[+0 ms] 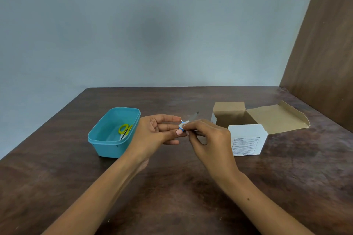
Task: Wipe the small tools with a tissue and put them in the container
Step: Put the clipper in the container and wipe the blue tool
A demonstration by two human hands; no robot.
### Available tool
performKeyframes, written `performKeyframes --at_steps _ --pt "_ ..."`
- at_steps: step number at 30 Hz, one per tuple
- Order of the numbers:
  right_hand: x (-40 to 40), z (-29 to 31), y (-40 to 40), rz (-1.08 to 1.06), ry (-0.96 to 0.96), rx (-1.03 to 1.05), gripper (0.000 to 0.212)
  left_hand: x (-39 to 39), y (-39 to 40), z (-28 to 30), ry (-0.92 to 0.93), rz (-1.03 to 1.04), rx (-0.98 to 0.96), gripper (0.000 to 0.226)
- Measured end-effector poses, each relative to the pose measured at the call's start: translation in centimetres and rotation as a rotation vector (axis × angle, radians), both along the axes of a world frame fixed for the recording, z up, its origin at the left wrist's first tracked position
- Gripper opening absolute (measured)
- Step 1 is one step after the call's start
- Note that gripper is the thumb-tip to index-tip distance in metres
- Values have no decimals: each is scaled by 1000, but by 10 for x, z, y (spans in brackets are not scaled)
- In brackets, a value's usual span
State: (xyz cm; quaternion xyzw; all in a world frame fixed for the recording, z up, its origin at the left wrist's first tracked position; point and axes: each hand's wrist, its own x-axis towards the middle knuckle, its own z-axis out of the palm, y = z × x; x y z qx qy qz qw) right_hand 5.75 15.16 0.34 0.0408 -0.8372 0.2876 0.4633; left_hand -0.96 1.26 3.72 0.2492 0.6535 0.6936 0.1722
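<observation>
Container: I see the teal container [114,133] on the table [172,187], at the left, open-topped, just beside my left wrist.
Already inside: yellow-handled scissors [125,130] lie on its floor, so I judge at least one tool is done.
Left hand: my left hand [162,129] is raised above the table, palm turned toward me, thumb and fingertips pinching the blue end of the small tool [183,127].
Tool in hand: its blue part sits between the two hands; a thin greyish blade-like part runs up and to the right from there, blurred, so I cannot tell what tool it is.
Long axis: I read it as slanting from lower left at the left fingertips to upper right, away from me.
Tissue: a small white tissue [183,123] is wrapped on the tool, right at the point where the hands meet.
Right hand: my right hand [207,135] is clenched on the tissue, fingers curled, pressing it around the tool.
Box: an opened cardboard box [248,129] stands at the right, flaps spread, near my right hand.
Coming move: the container lies to the left of the tool, and the left hand is the nearer one, so I judge that it should carry the tool over once wiping ends.
</observation>
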Motion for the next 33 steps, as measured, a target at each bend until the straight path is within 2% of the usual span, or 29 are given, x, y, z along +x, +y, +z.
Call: performKeyframes --at_steps 7,12,17,24,28,33 --pt "2 3 -3 -3 -7 20 18 1 0 1 -66 10 6 37" --pt "2 3 -5 -19 -16 30 19 3 0 4 -62 -3 11 26" --pt "5 8 -5 -123 4 79 22 5 0 4 -47 -25 8 21" --pt "5 11 2 -62 41 54 12 7 3 3 -42 -31 -1 18" --pt "8 17 6 -12 86 -130 13 5 3 0 144 50 -90 24" --pt "11 23 1 141 27 -597 15 -4 3 -8 531 199 -286 19"
